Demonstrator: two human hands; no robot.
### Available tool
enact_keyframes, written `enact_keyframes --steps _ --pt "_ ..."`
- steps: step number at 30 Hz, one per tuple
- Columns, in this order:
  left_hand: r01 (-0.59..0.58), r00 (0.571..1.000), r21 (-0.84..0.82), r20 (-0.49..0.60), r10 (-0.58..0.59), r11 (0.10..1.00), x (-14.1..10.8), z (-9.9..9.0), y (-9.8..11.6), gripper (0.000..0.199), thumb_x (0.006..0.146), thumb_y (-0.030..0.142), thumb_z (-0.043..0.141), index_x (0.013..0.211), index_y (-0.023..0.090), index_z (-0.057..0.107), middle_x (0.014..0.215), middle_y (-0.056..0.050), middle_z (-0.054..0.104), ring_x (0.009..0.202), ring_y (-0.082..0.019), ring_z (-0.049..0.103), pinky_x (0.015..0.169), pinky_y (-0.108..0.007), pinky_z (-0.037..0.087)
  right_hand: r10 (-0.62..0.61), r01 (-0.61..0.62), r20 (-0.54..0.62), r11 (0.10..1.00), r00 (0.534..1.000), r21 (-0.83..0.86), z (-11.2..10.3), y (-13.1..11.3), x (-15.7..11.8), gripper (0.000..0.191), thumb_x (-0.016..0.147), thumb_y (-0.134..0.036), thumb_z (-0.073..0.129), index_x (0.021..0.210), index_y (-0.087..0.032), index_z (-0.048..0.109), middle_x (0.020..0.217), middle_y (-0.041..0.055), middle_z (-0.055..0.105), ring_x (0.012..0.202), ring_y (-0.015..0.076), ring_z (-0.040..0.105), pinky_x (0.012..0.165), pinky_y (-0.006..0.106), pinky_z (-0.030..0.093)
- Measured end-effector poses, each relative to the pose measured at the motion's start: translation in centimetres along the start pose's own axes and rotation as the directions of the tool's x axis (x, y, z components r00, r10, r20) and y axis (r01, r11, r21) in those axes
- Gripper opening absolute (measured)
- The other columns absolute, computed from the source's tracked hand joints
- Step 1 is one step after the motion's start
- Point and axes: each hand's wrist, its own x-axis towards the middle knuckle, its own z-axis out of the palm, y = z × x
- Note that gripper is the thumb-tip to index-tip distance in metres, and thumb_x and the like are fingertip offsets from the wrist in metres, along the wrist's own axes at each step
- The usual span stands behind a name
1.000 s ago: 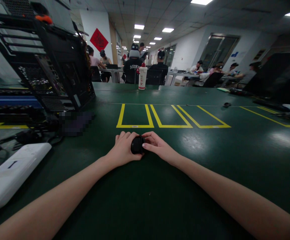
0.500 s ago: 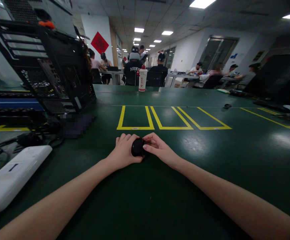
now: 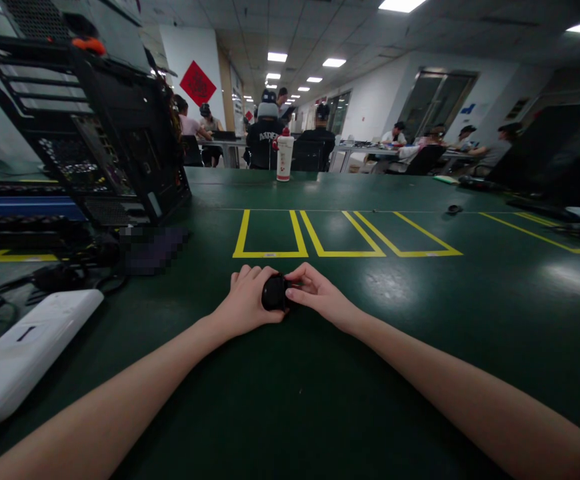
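Note:
A small glossy black rounded object (image 3: 273, 293) rests low over the green table, and its exact kind is not clear. My left hand (image 3: 247, 299) is wrapped round it from the left, with the thumb along the near side and the fingers over the far side. From the right, my right hand (image 3: 315, 295) is closed, its thumb and fingertips pinching at the object's right edge. The bent fingers hide what lies between them.
Yellow tape outlines (image 3: 273, 254) mark the green table (image 3: 290, 400) beyond my hands. A white and red cup (image 3: 284, 159) stands farther back. On the left are an opened computer case (image 3: 115, 133), cables and a white oblong device (image 3: 30, 353). People sit at tables behind.
Both hands hold almost the same pose around the black object. The view has shifted very slightly.

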Motion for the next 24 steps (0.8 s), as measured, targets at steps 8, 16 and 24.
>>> enact_keyframes --steps 8,16,24 --pt "0.012 1.000 -0.013 0.014 -0.011 1.000 0.0 -0.2 0.3 0.049 0.064 0.044 0.061 0.105 0.022 0.045 0.097 -0.005 0.052 0.087 -0.025 0.044 0.073 -0.038 0.034 0.014 -0.013 0.014 0.995 1.000 -0.095 0.1 -0.5 -0.1 0.028 0.075 -0.020 0.057 0.101 -0.020 0.046 0.105 0.0035 0.049 0.101 0.0166 0.051 0.091 0.039 0.041" --pt "0.020 1.000 0.025 -0.018 -0.019 0.999 0.1 0.2 -0.1 0.051 0.061 0.041 0.064 0.104 0.022 0.045 0.093 -0.004 0.052 0.086 -0.026 0.044 0.072 -0.038 0.034 -0.010 0.010 -0.001 0.994 1.000 -0.107 0.1 -0.5 -0.3 0.036 0.067 -0.008 0.060 0.097 -0.021 0.045 0.104 0.0026 0.047 0.100 0.0181 0.052 0.088 0.039 0.043" --pt "0.008 1.000 -0.008 -0.017 -0.008 1.000 -0.1 0.0 -0.3 0.053 0.063 0.047 0.062 0.105 0.022 0.044 0.096 -0.005 0.052 0.087 -0.025 0.043 0.073 -0.038 0.035 0.059 -0.065 -0.107 0.997 0.993 -0.050 -1.3 -0.7 0.2 0.040 0.067 -0.014 0.063 0.102 -0.021 0.044 0.106 0.0053 0.050 0.087 0.0148 0.057 0.085 0.040 0.045"
